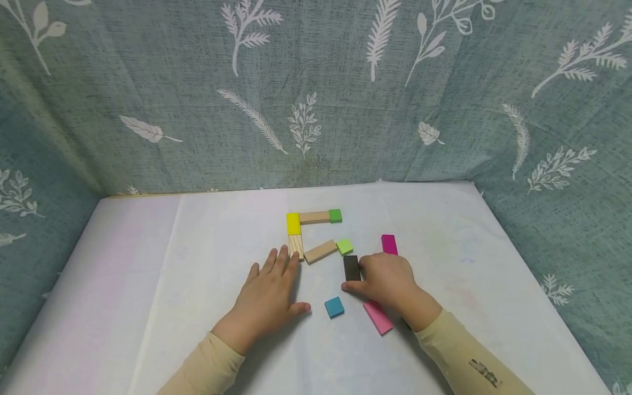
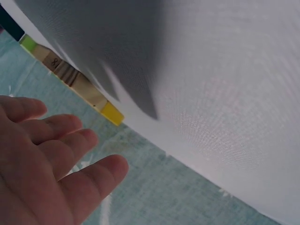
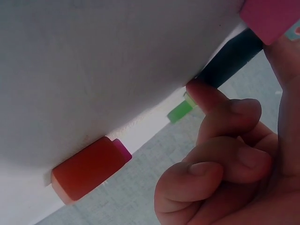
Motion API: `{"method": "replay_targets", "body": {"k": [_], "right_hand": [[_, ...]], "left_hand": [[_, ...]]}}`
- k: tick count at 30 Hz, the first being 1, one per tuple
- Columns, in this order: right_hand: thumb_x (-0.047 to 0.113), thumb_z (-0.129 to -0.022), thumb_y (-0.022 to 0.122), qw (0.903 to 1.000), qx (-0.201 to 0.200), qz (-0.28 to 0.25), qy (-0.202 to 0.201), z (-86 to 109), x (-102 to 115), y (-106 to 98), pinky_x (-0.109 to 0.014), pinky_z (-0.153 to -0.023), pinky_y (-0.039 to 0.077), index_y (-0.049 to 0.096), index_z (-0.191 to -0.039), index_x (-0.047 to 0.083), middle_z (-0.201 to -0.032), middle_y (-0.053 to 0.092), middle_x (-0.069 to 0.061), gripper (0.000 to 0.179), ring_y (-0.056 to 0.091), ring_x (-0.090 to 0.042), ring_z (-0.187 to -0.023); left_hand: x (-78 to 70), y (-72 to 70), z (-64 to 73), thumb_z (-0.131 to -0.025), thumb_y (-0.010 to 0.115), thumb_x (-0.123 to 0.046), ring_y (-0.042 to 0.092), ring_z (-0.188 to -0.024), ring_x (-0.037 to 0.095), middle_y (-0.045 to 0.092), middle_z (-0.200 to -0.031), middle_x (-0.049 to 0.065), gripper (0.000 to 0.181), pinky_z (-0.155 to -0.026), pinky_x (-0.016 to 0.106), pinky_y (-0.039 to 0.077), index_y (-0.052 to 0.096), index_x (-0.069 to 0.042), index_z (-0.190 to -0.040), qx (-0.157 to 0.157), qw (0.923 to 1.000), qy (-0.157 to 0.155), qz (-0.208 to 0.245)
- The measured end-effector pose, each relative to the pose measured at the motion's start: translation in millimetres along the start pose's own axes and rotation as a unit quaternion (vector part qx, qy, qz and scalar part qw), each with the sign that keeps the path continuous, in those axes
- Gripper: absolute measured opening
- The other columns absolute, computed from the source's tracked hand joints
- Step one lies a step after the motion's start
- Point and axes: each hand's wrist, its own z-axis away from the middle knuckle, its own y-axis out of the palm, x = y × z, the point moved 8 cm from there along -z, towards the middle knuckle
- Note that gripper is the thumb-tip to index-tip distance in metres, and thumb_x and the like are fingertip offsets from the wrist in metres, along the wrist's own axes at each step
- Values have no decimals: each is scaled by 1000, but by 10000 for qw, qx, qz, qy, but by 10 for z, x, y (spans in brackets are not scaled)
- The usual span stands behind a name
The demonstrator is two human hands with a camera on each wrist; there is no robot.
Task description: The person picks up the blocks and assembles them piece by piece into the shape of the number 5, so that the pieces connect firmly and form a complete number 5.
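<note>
My right hand [image 1: 390, 278] pinches a black block [image 1: 351, 268] between thumb and index finger, low at the tabletop. In the right wrist view, its other fingers [image 3: 206, 176] are curled in. My left hand [image 1: 266, 296] is spread palm down, its fingertips right at the lower end of a plain wooden block [image 1: 295, 246]. That block meets a yellow block [image 1: 293, 224]. A second wooden block [image 1: 321, 252] slants from its lower end to a lime green block [image 1: 344, 247], just above the black one. Between the hands lies a blue square block [image 1: 334, 307].
Along the top, another wooden block [image 1: 314, 218] joins the yellow one to a green block [image 1: 335, 215]. A magenta block [image 1: 389, 244] and a pink block [image 1: 378, 318] lie by my right hand. A red block [image 3: 86, 171] shows in the right wrist view. Patterned cloth [image 1: 316, 109] walls the white table [image 1: 207, 230].
</note>
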Motion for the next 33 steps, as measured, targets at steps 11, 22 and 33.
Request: {"method": "replay_targets", "body": {"k": [11,22,33], "right_hand": [[67,-74,78,9998,85,79,153,10,-29,-2,-31,-52,41,66,-77,18,-59,52,6,50,50,-13,-56],[62,-75,79,9996,59,-238,157,100,-219,-27,-33,-63,51,75,-120,17,-76,71,7,64,67,-16,-77],[42,-83,81,9972,-45,-724,200,253,-602,-131,-30,-62,47,75,-116,15,-74,64,6,42,55,-12,-69]], "left_hand": [[-18,11,-5,-81,76,-60,26,-152,42,25,-165,22,103,-114,67,30,32,-5,-157,-8,10000,25,37],[30,8,41,-81,75,-62,25,-153,41,25,-165,22,104,-115,67,29,32,-6,-158,12,10000,-44,-11],[16,13,54,-81,75,-61,25,-153,42,24,-165,22,103,-114,68,29,33,-6,-157,-21,9999,35,98]]}}
